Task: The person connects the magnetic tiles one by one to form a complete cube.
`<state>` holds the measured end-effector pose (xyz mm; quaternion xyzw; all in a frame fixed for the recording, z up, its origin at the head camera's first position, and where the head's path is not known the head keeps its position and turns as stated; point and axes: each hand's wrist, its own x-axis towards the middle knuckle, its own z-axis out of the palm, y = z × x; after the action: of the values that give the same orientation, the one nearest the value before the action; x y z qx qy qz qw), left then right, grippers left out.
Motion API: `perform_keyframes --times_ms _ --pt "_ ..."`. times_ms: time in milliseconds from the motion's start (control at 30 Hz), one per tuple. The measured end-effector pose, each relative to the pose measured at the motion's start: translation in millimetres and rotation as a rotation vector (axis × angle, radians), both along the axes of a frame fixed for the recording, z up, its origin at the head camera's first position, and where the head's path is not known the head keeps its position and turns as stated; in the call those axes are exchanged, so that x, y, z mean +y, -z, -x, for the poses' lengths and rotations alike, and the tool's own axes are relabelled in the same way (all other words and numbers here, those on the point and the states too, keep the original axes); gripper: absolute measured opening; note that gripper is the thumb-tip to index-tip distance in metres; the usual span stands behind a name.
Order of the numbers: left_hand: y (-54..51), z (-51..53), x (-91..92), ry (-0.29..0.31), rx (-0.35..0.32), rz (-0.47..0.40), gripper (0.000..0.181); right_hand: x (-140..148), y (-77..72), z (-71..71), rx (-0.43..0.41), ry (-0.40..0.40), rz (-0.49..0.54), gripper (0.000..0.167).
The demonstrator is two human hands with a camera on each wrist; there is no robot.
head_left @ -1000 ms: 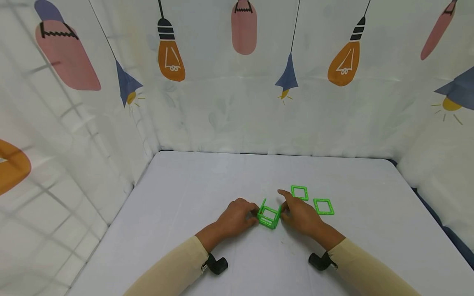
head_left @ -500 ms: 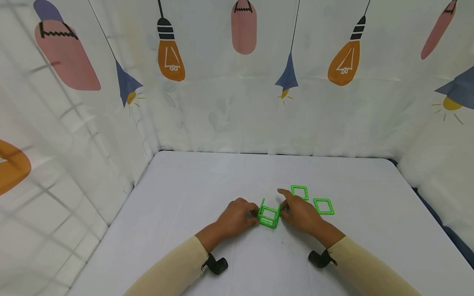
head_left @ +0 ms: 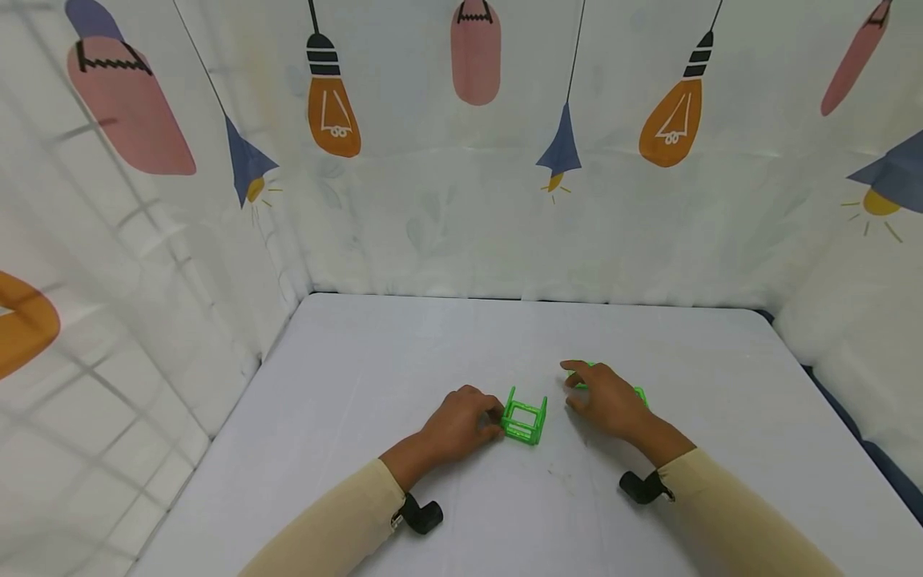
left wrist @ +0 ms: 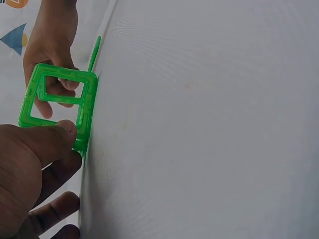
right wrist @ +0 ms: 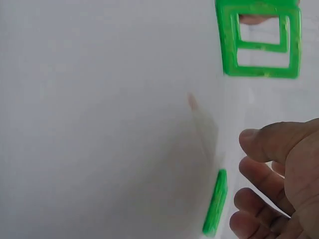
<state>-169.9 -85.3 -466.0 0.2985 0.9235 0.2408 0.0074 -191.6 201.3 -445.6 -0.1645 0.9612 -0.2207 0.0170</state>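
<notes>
An open box of green square-frame magnetic tiles stands on the white table, its upright sides joined around a base. My left hand pinches its left side; in the left wrist view the thumb lies on a tile edge. To the right of the box, my right hand hovers with loosely bent fingers and nothing between them. Two loose green square tiles lie by that hand, mostly hidden in the head view: one tile behind its back, another tile under its fingers. A green tile shows edge-on below the right fingers.
The white table reaches back to a curtain printed with lamps and bulbs. Black wrist cameras sit under both cuffs, the left camera and the right camera.
My right hand has let go of the box's right side and moved right and away, over the loose tiles. My left hand and the box have barely moved.
</notes>
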Motion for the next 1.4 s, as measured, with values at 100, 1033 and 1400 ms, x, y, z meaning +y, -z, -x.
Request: perform_keyframes --times_ms 100,1033,1400 --pt "-0.2 -0.1 0.0 -0.001 -0.005 -0.002 0.021 8.2 -0.7 5.9 -0.014 0.004 -0.002 0.064" --pt "-0.4 -2.1 0.1 0.014 0.005 -0.016 0.018 46.0 5.1 32.6 -0.075 0.013 -0.086 0.064" --pt "-0.1 -0.8 0.6 0.008 0.011 0.001 0.02 45.0 1.3 32.5 -0.066 -0.014 -0.084 0.061"
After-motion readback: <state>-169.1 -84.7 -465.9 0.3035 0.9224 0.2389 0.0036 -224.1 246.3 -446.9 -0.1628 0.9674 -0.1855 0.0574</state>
